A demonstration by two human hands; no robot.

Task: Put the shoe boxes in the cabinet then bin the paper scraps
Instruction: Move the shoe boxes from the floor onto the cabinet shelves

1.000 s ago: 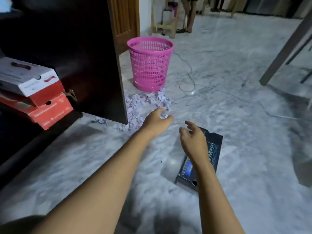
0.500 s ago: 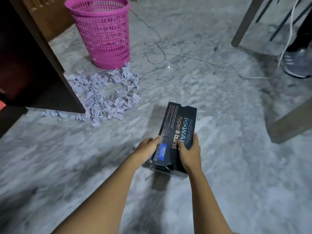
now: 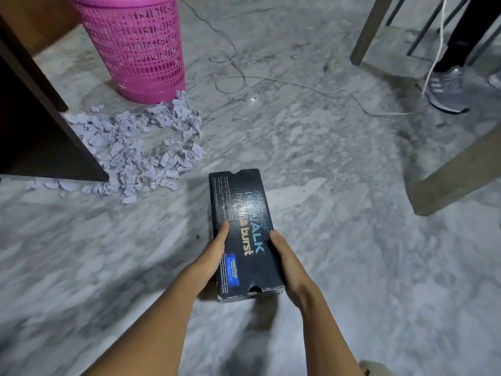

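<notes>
A marbled floor (image 3: 339,240) spreads out below, and both hands, left hand (image 3: 210,256) and right hand (image 3: 287,264), form one grip pressed against the long sides of a black shoe box (image 3: 241,234). Paper scraps (image 3: 141,147) and a pink bin (image 3: 141,44) lie ahead-left of it, beside the dark cabinet (image 3: 32,126). The side-only squeeze could let the box slip.
</notes>
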